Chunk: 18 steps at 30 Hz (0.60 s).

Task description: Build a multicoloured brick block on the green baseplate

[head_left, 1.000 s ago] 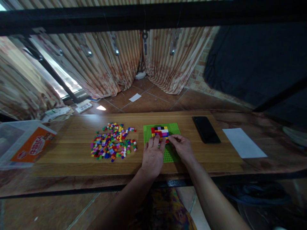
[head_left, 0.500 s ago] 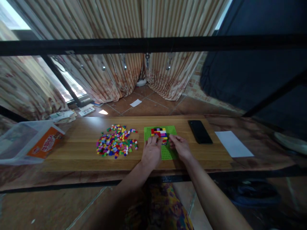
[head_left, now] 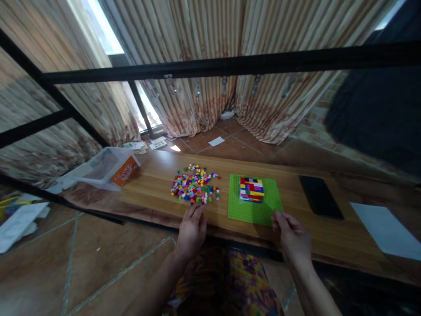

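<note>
A rectangular stack of multicoloured toy bricks [head_left: 251, 190] stands on the green baseplate [head_left: 240, 214]. To its left lies a loose pile of small toy bricks [head_left: 194, 184]. My left hand [head_left: 192, 230] is at the near edge of that pile, its fingers stretched forward and slightly apart; whether a fingertip touches a brick cannot be made out. By the near right corner of the baseplate is my right hand [head_left: 293, 235], with thumb and fingers curled together in a pinch. Anything between those fingertips is too small or hidden to name.
A black phone [head_left: 320, 197] lies right of the baseplate on the wooden board [head_left: 158, 206], and a white paper sheet [head_left: 388, 228] is beyond it. At the left end sits a clear plastic box [head_left: 105, 169] with an orange label. A dark metal bar [head_left: 210, 68] crosses behind.
My left hand has left the brick stack and moved left to the loose pile. My right hand has drawn back to the baseplate's near right corner. The view has turned left.
</note>
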Each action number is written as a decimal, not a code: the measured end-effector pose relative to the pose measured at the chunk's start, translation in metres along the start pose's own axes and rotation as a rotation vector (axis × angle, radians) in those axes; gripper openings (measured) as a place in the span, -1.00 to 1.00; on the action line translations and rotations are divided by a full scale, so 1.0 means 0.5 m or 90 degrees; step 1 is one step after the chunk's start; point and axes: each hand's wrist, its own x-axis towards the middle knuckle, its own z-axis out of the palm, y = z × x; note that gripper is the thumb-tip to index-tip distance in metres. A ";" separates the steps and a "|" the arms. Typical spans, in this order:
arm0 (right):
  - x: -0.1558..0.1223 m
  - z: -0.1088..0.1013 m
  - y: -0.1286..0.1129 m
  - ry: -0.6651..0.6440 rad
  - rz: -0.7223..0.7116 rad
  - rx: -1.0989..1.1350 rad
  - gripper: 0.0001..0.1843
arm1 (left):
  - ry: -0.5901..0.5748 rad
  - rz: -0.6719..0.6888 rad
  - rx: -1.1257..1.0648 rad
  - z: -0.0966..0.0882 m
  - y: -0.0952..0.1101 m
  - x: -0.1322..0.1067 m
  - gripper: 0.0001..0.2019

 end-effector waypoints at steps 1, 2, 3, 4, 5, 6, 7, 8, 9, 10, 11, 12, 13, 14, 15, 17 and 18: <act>-0.011 0.008 -0.002 -0.021 -0.003 -0.028 -0.58 | 0.014 -0.021 0.003 -0.006 -0.015 -0.006 -0.67; -0.021 0.019 -0.005 -0.047 -0.004 -0.051 -0.57 | 0.024 -0.040 0.004 -0.012 -0.028 -0.009 -0.68; -0.032 0.030 -0.007 -0.078 -0.004 -0.070 -0.57 | 0.032 -0.059 0.004 -0.019 -0.040 -0.010 -0.69; -0.043 0.042 -0.008 -0.109 -0.006 -0.082 -0.57 | 0.042 -0.080 0.005 -0.026 -0.050 -0.008 -0.71; -0.054 0.054 -0.008 -0.143 -0.010 -0.092 -0.57 | 0.053 -0.102 0.006 -0.033 -0.060 -0.006 -0.72; -0.064 0.066 -0.008 -0.174 -0.015 -0.099 -0.58 | 0.064 -0.125 0.007 -0.040 -0.069 -0.002 -0.74; -0.073 0.077 -0.006 -0.202 -0.021 -0.105 -0.59 | 0.075 -0.147 0.009 -0.047 -0.077 0.003 -0.75; -0.082 0.087 -0.004 -0.229 -0.028 -0.112 -0.60 | 0.084 -0.166 0.011 -0.053 -0.084 0.009 -0.76; -0.089 0.095 0.000 -0.251 -0.032 -0.118 -0.61 | 0.091 -0.182 0.013 -0.058 -0.090 0.015 -0.77; -0.095 0.101 0.004 -0.269 -0.035 -0.125 -0.61 | 0.097 -0.192 0.015 -0.061 -0.095 0.023 -0.78; -0.100 0.106 0.009 -0.285 -0.037 -0.134 -0.60 | 0.100 -0.197 0.017 -0.063 -0.100 0.030 -0.79; -0.102 0.109 0.014 -0.297 -0.040 -0.146 -0.60 | 0.103 -0.198 0.019 -0.062 -0.104 0.039 -0.80; -0.104 0.110 0.019 -0.306 -0.043 -0.159 -0.59 | 0.107 -0.197 0.020 -0.061 -0.107 0.047 -0.80; -0.104 0.111 0.024 -0.310 -0.047 -0.174 -0.58 | 0.112 -0.196 0.019 -0.058 -0.111 0.054 -0.81; -0.103 0.110 0.029 -0.312 -0.051 -0.188 -0.58 | 0.118 -0.197 0.016 -0.054 -0.114 0.061 -0.81; -0.100 0.107 0.038 -0.312 -0.057 -0.212 -0.58 | 0.138 -0.211 0.007 -0.048 -0.122 0.073 -0.81; -0.098 0.106 0.042 -0.311 -0.059 -0.222 -0.58 | 0.149 -0.225 0.005 -0.046 -0.126 0.077 -0.80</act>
